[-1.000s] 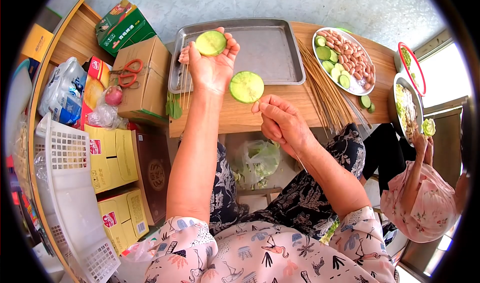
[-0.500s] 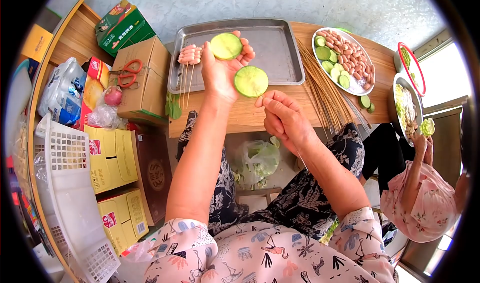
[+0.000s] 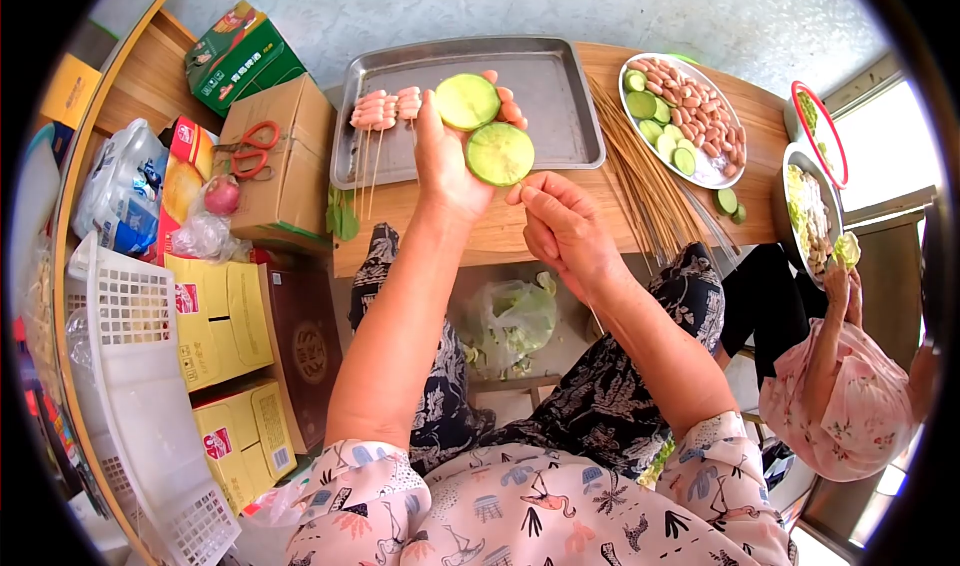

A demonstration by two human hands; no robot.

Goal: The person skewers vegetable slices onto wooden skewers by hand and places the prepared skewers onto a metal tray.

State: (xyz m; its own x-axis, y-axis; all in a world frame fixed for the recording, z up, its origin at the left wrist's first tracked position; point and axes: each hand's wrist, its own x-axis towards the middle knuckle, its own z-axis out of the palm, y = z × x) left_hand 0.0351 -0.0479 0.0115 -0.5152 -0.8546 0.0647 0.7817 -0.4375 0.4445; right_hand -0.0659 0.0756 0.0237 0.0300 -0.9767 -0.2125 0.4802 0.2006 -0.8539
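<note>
My left hand (image 3: 455, 166), palm up over the tray's front edge, holds a round pale-green zucchini slice (image 3: 467, 102) between thumb and fingers. A second zucchini slice (image 3: 500, 154) lies just below it, over the palm. My right hand (image 3: 565, 221) is closed in a pinch around a thin skewer (image 3: 597, 319), whose lower end shows beneath the wrist. Its fingertips are close to the second slice's lower edge; whether the skewer enters the slice is hidden. Skewered small pink sausages (image 3: 374, 112) rest at the left of the metal tray (image 3: 545, 61).
Loose bamboo skewers (image 3: 650, 176) lie right of the tray, beside a plate (image 3: 737, 174) of sausages and slices. Boxes (image 3: 265, 166), scissors (image 3: 258, 149) and a white basket (image 3: 140, 396) stand left. At right another person's hands (image 3: 845, 291) hold greens near a bowl (image 3: 793, 228).
My left hand and the upper slice have moved slightly right and down. The second slice has risen a little and now overlaps the upper one's edge. My right hand has shifted up slightly.
</note>
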